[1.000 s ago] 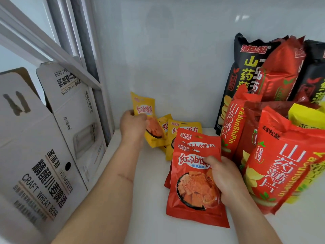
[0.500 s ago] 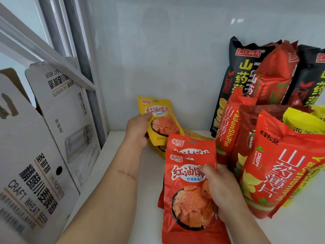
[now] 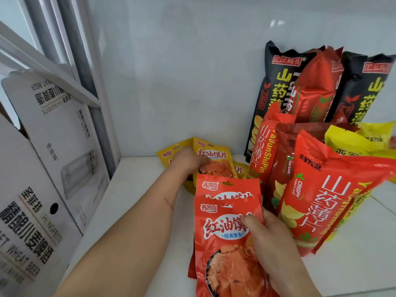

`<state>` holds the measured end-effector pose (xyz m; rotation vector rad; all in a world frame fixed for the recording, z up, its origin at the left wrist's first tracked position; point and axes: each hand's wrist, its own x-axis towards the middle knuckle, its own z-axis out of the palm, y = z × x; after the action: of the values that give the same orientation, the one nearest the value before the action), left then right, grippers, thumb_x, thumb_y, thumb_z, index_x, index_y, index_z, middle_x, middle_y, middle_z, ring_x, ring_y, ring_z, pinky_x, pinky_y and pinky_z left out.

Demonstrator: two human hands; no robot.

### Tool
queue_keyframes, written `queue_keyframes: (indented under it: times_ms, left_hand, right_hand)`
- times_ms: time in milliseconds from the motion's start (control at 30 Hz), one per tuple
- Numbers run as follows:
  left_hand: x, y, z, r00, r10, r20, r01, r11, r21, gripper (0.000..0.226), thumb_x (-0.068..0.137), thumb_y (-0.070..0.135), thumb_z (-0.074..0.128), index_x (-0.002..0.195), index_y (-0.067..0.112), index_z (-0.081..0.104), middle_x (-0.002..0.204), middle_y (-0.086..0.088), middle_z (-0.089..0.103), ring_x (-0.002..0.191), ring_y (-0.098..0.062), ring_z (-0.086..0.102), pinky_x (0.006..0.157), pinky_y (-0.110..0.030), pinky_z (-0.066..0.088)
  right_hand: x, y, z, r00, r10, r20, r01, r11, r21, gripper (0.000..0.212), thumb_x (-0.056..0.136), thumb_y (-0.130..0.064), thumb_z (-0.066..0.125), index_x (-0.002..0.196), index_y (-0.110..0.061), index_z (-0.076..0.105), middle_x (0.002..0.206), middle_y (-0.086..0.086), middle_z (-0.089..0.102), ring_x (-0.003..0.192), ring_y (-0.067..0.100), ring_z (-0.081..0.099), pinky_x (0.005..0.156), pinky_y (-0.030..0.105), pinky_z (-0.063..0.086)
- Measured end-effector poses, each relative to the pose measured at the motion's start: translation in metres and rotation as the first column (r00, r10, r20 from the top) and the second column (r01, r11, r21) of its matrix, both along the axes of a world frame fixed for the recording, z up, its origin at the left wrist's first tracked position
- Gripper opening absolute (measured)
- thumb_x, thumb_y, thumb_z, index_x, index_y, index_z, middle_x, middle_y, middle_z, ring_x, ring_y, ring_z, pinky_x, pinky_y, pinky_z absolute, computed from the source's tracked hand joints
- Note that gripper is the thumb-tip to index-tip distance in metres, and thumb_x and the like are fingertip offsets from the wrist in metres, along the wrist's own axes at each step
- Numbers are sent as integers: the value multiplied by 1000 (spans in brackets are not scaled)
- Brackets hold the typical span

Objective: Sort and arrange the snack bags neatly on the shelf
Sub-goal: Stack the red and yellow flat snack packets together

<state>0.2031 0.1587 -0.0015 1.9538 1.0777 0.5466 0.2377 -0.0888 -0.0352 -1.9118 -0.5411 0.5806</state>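
Both forearms are bare, with no sleeves, watch, or rings showing. The left forearm [image 3: 137,221] carries a thin, dark, scratch-like line across its top side. The left hand [image 3: 188,160] and the right hand [image 3: 272,247] wear no gloves.

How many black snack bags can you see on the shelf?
2. One black bag stands against the back wall left of an upright red bag; the other black bag stands right of it. More may be hidden behind the front bags.
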Motion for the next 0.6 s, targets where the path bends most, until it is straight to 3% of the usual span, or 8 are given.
queue_keyframes:
  times_ms: [233,300,433,533,600]
  left_hand:
    - [12,-12,12,949,-134,-287,145,989,18,42,78,38,83,107,17,62,101,-1,71,90,-20,68,79,-31,55]
    - [12,-11,14,945,-134,-297,138,990,-8,38,79,35,83,104,16,62,94,0,70,81,-17,67,68,-29,53]
    - [15,-9,18,947,-114,-300,95,992,-78,51,74,33,87,115,9,68,107,-8,73,95,-27,71,86,-39,59]
    - [20,-9,20,950,-88,-300,38,985,-170,61,77,36,85,123,3,64,117,-17,71,105,-33,70,87,-39,57]
    - [23,-8,21,975,-49,-217,-5,970,-242,60,80,32,84,124,-2,60,116,-13,67,106,-32,67,83,-36,55]
  right_hand:
    - [-1,0,3,999,13,-38,-13,1000,11,20,90,-38,57,92,-23,70,91,-14,75,89,11,70,90,44,55]
    - [0,0,2,999,27,-39,-27,1000,5,20,91,-40,56,93,-24,69,93,-14,75,91,11,69,91,42,55]
    - [-1,-1,2,999,43,-32,-43,999,3,19,94,-42,53,95,-27,65,98,-14,73,93,10,67,91,38,54]
    - [-2,-1,3,998,51,-23,-51,999,-4,19,96,-43,52,98,-28,65,99,-15,72,94,9,67,90,35,54]
    - [-2,-1,2,999,53,-13,-53,999,2,18,96,-42,53,97,-29,65,98,-15,73,93,10,68,92,37,54]
